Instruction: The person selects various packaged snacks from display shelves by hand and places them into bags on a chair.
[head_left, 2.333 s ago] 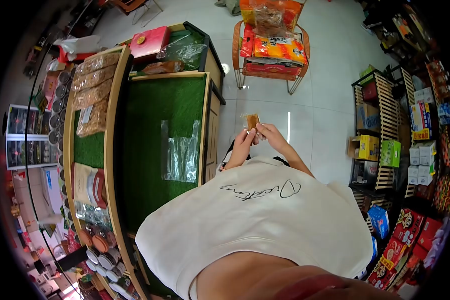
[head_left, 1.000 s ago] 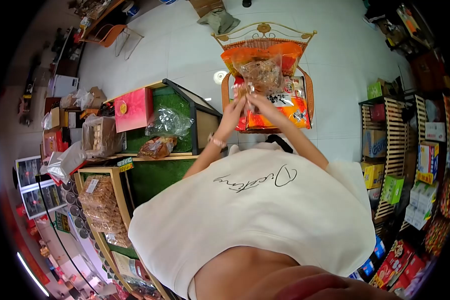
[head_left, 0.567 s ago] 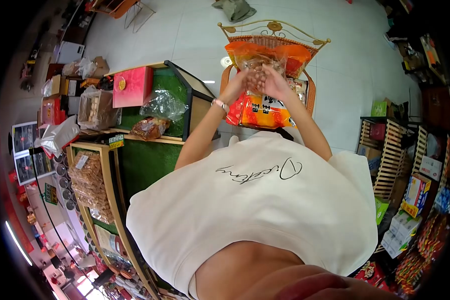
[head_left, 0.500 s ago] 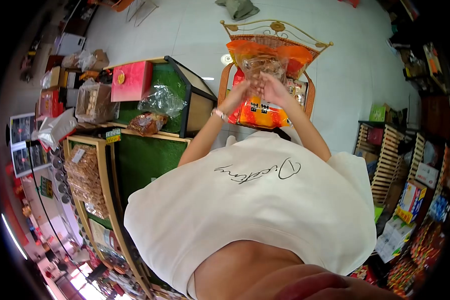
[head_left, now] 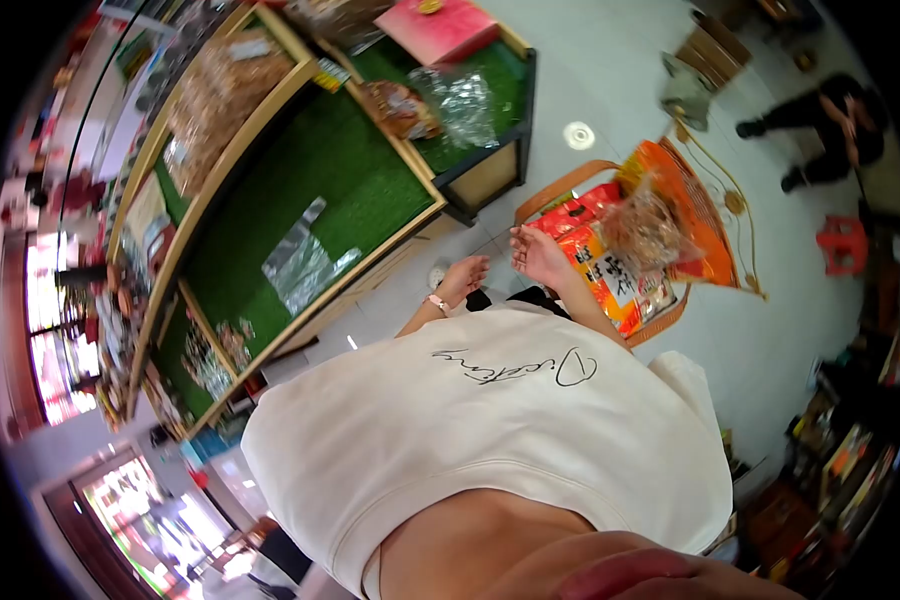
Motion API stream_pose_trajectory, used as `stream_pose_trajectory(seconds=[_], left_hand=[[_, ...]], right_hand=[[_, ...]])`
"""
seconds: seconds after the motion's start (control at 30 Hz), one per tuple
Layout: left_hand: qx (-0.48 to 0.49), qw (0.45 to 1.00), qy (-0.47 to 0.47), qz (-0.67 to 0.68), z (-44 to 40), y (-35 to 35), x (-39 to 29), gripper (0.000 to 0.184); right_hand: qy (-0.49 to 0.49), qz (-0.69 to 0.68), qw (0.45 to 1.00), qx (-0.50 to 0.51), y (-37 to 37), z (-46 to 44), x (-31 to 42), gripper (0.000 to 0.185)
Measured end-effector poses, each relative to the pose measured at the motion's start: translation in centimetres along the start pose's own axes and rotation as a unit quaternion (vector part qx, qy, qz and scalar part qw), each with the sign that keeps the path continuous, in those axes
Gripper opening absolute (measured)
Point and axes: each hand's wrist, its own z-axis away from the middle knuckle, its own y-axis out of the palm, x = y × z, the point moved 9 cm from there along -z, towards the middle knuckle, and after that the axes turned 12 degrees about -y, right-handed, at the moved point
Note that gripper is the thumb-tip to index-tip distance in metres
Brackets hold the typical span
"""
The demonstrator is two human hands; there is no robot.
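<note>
My left hand (head_left: 462, 281), with a bracelet or watch at the wrist, is empty above the floor, fingers loosely extended. My right hand (head_left: 542, 258) is also empty, its fingers apart and palm turned inward, close to the near side of a wicker chair (head_left: 567, 188). Orange and red printed packages (head_left: 610, 272) lie on the chair's seat. On top of them rests a clear plastic bag (head_left: 650, 228) with brownish contents, apart from both hands.
To the left stands a display stand lined with green turf (head_left: 355, 190). A crumpled clear bag (head_left: 305, 268) lies on it, with a pink box (head_left: 440, 28) farther back. A seated person (head_left: 825, 125) and a red stool (head_left: 842, 248) are at the right.
My hands have come away from the clear bag on the chair and drawn back toward my body. The view has turned left, so the green stand fills more of it.
</note>
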Motion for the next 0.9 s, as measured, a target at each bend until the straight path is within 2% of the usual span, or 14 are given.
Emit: stream_pose_trajectory(seconds=[0.23, 0.3, 0.43, 0.63, 0.7, 0.9], left_hand=[[-0.035, 0.986, 0.109, 0.118, 3.5, -6.9, -1.2, 0.022], [-0.051, 0.982, 0.098, 0.152, 4.6, -9.9, -1.2, 0.022], [-0.06, 0.973, 0.15, 0.166, 7.4, -16.4, -2.1, 0.025], [-0.101, 0.956, 0.194, 0.194, 12.4, -27.1, -2.4, 0.029], [-0.133, 0.947, 0.193, 0.221, 13.7, -31.0, -1.3, 0.03], [-0.202, 0.888, 0.246, 0.332, 20.1, -39.6, 3.1, 0.03]], right_hand=[[0.111, 0.098, 0.989, 0.011, 4.9, -6.0, -6.1, 0.019], [0.138, 0.105, 0.985, 0.022, 6.5, -8.0, -8.4, 0.018], [0.132, 0.134, 0.982, 0.012, 10.2, -12.1, -13.2, 0.018], [0.189, 0.161, 0.966, 0.07, 16.3, -16.6, -25.3, 0.018], [0.217, 0.177, 0.958, 0.059, 17.3, -17.4, -29.8, 0.018], [0.336, 0.262, 0.901, 0.082, 19.5, -16.4, -40.5, 0.019]])
